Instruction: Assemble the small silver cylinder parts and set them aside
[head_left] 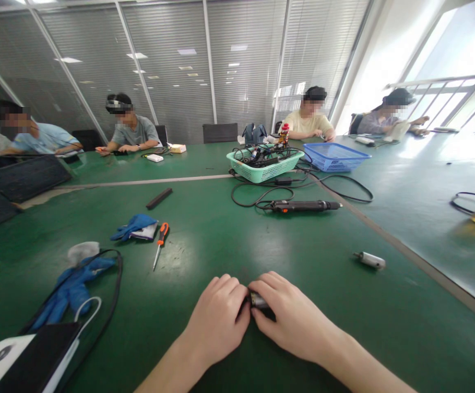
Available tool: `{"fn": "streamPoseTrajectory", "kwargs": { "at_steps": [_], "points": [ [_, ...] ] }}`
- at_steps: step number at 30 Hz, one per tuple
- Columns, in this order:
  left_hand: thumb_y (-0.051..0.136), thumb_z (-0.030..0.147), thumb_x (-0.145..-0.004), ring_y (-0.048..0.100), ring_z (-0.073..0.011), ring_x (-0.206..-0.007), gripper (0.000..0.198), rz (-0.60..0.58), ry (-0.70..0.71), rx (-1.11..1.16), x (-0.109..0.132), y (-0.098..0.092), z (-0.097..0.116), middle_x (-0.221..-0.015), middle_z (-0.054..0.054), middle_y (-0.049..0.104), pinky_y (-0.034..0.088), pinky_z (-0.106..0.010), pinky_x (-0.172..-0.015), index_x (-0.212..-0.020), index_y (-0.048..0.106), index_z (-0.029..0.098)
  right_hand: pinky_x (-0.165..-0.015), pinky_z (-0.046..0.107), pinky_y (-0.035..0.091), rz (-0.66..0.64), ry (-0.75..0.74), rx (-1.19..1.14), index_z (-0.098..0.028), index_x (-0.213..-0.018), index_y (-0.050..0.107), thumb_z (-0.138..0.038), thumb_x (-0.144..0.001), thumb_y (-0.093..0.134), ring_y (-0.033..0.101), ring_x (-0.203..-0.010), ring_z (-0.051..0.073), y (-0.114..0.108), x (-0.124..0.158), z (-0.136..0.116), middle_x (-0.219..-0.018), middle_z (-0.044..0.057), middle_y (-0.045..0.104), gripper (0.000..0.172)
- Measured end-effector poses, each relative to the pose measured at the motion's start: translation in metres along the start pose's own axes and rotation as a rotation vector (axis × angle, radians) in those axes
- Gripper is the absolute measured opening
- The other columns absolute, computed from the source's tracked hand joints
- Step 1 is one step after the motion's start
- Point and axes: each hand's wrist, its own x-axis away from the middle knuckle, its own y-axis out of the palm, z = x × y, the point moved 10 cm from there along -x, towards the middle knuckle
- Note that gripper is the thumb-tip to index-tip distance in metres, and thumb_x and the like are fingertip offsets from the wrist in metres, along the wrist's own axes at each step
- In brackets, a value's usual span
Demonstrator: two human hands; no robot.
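Note:
Close to the table's near side, my left hand (pixel 223 314) and my right hand (pixel 284 308) meet over a small metal cylinder (pixel 257 299). Its silver side shows between thumb and fingers of my right hand. The fingers of my left hand curl round the dark end, which they mostly hide. Both hands are closed, and the cylinder lies low, close to the green tabletop (pixel 205 245). Off to the right lies a similar silver cylinder (pixel 372 261) with a thin tip pointing left.
An orange-handled screwdriver (pixel 161 240), blue gloves (pixel 71 286), a dark bar (pixel 159 198) and a white-and-black device (pixel 28 357) lie left. Beyond are a corded electric screwdriver (pixel 303 206), a green basket (pixel 264 170) of tools and a blue basket (pixel 336 158). Several people sit opposite.

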Motion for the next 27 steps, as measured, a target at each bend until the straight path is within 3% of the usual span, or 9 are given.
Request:
{"fn": "streamPoseTrajectory", "kwargs": {
  "at_steps": [27],
  "points": [
    [0.053, 0.010, -0.095, 0.052, -0.0236, -0.089, 0.012, -0.033, 0.007, 0.026, 0.0001, 0.0052, -0.0008, -0.091, -0.003, 0.059, 0.043, -0.040, -0.079, -0.089, 0.056, 0.020, -0.088, 0.042, 0.049, -0.020, 0.003, 0.028, -0.019, -0.106, 0.064, -0.010, -0.090, 0.062, 0.057, -0.098, 0.025, 0.0016, -0.0015, -0.0001, -0.101, 0.005, 0.065, 0.019]
  ]
}}
